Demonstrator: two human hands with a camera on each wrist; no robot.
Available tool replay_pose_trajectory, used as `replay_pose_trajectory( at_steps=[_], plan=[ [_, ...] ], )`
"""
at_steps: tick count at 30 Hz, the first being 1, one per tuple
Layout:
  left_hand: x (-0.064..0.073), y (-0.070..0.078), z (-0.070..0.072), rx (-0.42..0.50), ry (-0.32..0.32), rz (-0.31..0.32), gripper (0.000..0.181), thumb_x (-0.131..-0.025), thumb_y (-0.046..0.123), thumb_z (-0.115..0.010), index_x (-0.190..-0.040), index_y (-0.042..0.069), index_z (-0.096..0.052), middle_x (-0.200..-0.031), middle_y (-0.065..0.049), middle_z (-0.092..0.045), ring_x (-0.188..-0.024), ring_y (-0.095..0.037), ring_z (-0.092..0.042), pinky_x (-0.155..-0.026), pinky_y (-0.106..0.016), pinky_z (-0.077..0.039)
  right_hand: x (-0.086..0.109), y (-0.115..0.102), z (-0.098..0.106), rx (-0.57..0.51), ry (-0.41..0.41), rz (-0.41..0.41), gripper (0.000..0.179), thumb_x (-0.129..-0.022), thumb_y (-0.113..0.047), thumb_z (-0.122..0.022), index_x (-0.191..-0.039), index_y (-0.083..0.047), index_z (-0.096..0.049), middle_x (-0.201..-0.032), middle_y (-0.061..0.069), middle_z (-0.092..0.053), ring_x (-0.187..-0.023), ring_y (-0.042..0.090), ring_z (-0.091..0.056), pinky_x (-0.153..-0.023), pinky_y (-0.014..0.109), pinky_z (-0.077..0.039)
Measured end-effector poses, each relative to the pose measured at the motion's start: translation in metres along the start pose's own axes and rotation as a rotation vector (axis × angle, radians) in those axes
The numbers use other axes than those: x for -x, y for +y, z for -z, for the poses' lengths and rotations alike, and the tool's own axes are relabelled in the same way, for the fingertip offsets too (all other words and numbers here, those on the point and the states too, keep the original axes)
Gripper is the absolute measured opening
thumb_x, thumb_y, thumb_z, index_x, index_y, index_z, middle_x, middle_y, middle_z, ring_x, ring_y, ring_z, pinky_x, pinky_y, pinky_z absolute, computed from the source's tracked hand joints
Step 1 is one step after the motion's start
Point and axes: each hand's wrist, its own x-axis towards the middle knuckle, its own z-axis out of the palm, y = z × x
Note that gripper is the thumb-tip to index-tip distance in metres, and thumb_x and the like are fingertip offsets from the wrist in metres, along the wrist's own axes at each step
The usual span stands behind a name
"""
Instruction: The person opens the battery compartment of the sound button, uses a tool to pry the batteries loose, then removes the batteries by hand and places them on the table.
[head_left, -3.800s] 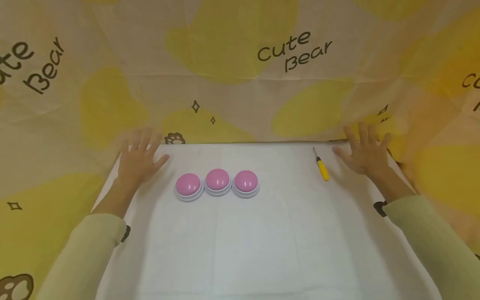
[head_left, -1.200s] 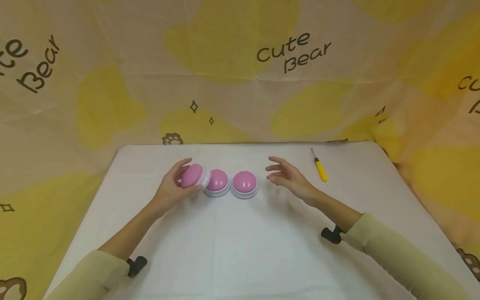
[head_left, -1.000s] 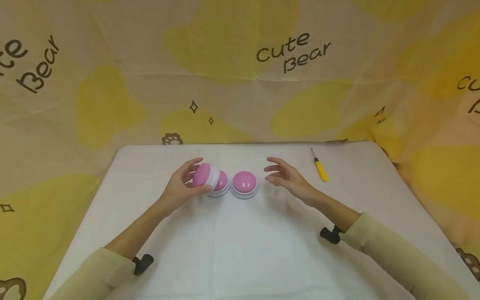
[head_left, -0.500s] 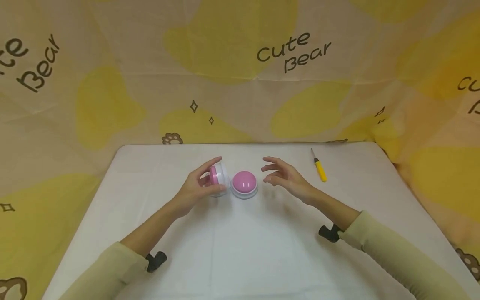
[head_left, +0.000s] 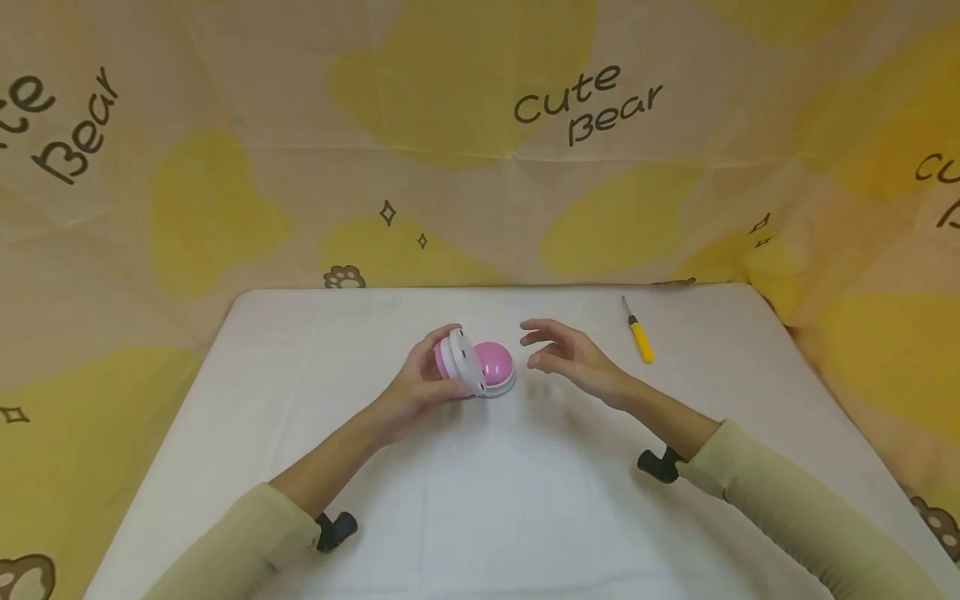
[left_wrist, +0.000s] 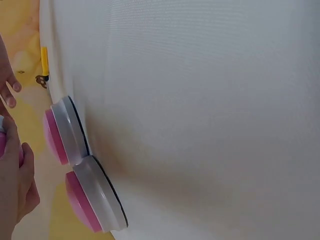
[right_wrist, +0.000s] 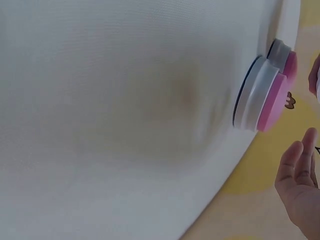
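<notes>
My left hand (head_left: 412, 387) grips a pink push button (head_left: 462, 362) by its white base, thumb on the near side and fingers on the far side. The button is tipped so that its flat white underside, with small dark spots, faces right. Two similar buttons stand dome up on the table: the right one (head_left: 497, 364) partly shows past the held one, and the middle one (left_wrist: 97, 195) is hidden in the head view but seen in the left wrist view. My right hand (head_left: 577, 362) hovers to the right of them, fingers loosely bent, holding nothing.
A screwdriver (head_left: 641, 336) with a yellow handle lies at the back right of the white-covered table (head_left: 510, 508). Behind the table and at its sides hangs a yellow patterned cloth (head_left: 450, 108). Dark wrist cameras show at both sleeves.
My left hand has picked up the leftmost button, carried it rightward over the middle one and turned its underside to the right. My right hand came in from the table's far right and now hardly moves.
</notes>
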Motion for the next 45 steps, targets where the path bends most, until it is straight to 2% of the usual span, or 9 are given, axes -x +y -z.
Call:
replay_pose_trajectory(
  at_steps=[3, 9, 14, 19, 24, 27, 32, 39, 45],
  plan=[
    [-0.001, -0.001, -0.004, -0.085, 0.028, 0.02, 0.085, -0.081, 0.008, -0.079, -0.151, 0.021, -0.031, -0.145, -0.008, -0.037, -0.13, -0.028, -0.044, -0.101, -0.036, -0.047, -0.001, -0.002, -0.002, 0.021, -0.006, -0.004, 0.051, -0.097, -0.016, -0.061, -0.145, -0.008, -0.046, -0.132, 0.016, -0.057, -0.109, 0.032, -0.063, -0.097, 0.042, -0.05],
    [-0.003, -0.005, -0.01, -0.164, 0.0, 0.058, 0.083, -0.08, 0.009, -0.081, -0.148, 0.019, -0.034, -0.138, -0.01, -0.05, -0.125, -0.028, -0.051, -0.106, -0.045, -0.042, -0.001, -0.006, -0.007, 0.062, -0.02, -0.009, 0.05, -0.095, -0.013, -0.065, -0.143, -0.008, -0.049, -0.131, 0.015, -0.057, -0.1, 0.025, -0.064, -0.092, 0.038, -0.052],
    [-0.005, -0.01, -0.014, -0.265, -0.018, 0.039, 0.09, -0.076, 0.012, -0.086, -0.149, 0.023, -0.034, -0.14, -0.006, -0.051, -0.127, -0.026, -0.048, -0.109, -0.05, -0.038, -0.003, -0.006, -0.012, 0.08, -0.045, 0.02, 0.047, -0.094, -0.008, -0.066, -0.139, -0.004, -0.052, -0.13, 0.021, -0.056, -0.092, 0.036, -0.062, -0.084, 0.036, -0.052],
    [-0.006, -0.017, -0.017, -0.331, -0.036, 0.012, 0.092, -0.074, 0.014, -0.088, -0.151, 0.018, -0.038, -0.141, -0.003, -0.049, -0.127, -0.025, -0.044, -0.109, -0.049, -0.036, -0.003, -0.006, -0.016, 0.084, -0.09, 0.013, 0.043, -0.094, -0.01, -0.066, -0.135, -0.003, -0.054, -0.131, 0.017, -0.057, -0.082, 0.046, -0.058, -0.078, 0.035, -0.05],
    [-0.008, -0.023, -0.021, -0.371, -0.063, -0.033, 0.089, -0.068, 0.011, -0.091, -0.143, 0.015, -0.044, -0.135, -0.004, -0.053, -0.122, -0.023, -0.047, -0.106, -0.047, -0.034, -0.003, -0.004, -0.019, 0.137, -0.115, -0.011, 0.041, -0.093, -0.014, -0.068, -0.132, -0.006, -0.057, -0.128, 0.012, -0.059, -0.065, 0.026, -0.052, -0.066, 0.027, -0.046],
    [-0.009, -0.027, -0.024, -0.39, -0.087, -0.06, 0.088, -0.067, 0.007, -0.091, -0.14, 0.013, -0.044, -0.131, -0.006, -0.055, -0.119, -0.023, -0.049, -0.104, -0.044, -0.035, -0.002, 0.001, -0.02, 0.157, -0.134, -0.021, 0.038, -0.092, -0.013, -0.069, -0.128, -0.008, -0.059, -0.124, 0.009, -0.06, -0.061, 0.015, -0.046, -0.059, 0.024, -0.041],
    [-0.009, -0.032, -0.027, -0.411, -0.104, -0.066, 0.089, -0.066, 0.005, -0.09, -0.139, 0.009, -0.041, -0.131, -0.008, -0.053, -0.117, -0.024, -0.05, -0.103, -0.04, -0.038, -0.001, 0.008, -0.023, 0.184, -0.167, -0.016, 0.033, -0.09, -0.012, -0.071, -0.121, -0.009, -0.062, -0.116, 0.008, -0.062, -0.059, 0.013, -0.045, -0.056, 0.022, -0.04],
    [-0.007, -0.036, -0.032, -0.422, -0.117, -0.039, 0.09, -0.066, 0.005, -0.09, -0.139, 0.008, -0.037, -0.131, -0.009, -0.051, -0.117, -0.022, -0.049, -0.104, -0.04, -0.037, 0.002, 0.008, -0.025, 0.224, -0.186, -0.037, 0.036, -0.086, -0.012, -0.076, -0.12, -0.01, -0.064, -0.115, 0.007, -0.061, -0.063, 0.015, -0.053, -0.056, 0.024, -0.045],
    [-0.006, -0.039, -0.032, -0.505, -0.148, -0.062, 0.097, -0.066, 0.01, -0.092, -0.147, 0.008, -0.038, -0.132, -0.006, -0.054, -0.116, -0.02, -0.052, -0.103, -0.039, -0.04, 0.003, 0.012, -0.028, 0.243, -0.192, -0.05, 0.039, -0.084, -0.014, -0.079, -0.119, -0.01, -0.063, -0.116, 0.008, -0.06, -0.068, 0.021, -0.055, -0.058, 0.025, -0.048]
  ],
)
